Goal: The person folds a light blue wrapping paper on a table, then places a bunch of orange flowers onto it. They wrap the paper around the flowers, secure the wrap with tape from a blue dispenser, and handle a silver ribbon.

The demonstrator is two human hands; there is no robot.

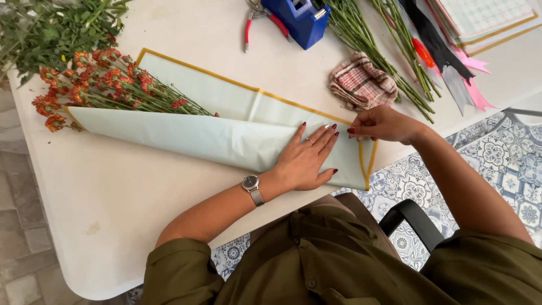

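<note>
Two hands: both are on the wrapping paper (226, 138), as I see it.
Left hand (307, 158): flat, fingers spread, pressing the folded flap down.
Right hand (384, 124): fingertips pinched on the paper's yellow edge.
Flowers (107, 85): orange heads stick out of the far end, stems already covered.
Done: I judge one side folded over.
Left: other side unfolded, nothing taped; tape dispenser (302, 20) and ribbons (451, 62) untouched.

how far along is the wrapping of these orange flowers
Done: the orange flowers lie on the pale wrapping paper, one side folded over the stems. In hand: the left hand presses the fold; the right hand pinches the edge. Left: no tape or ribbon applied.
</note>
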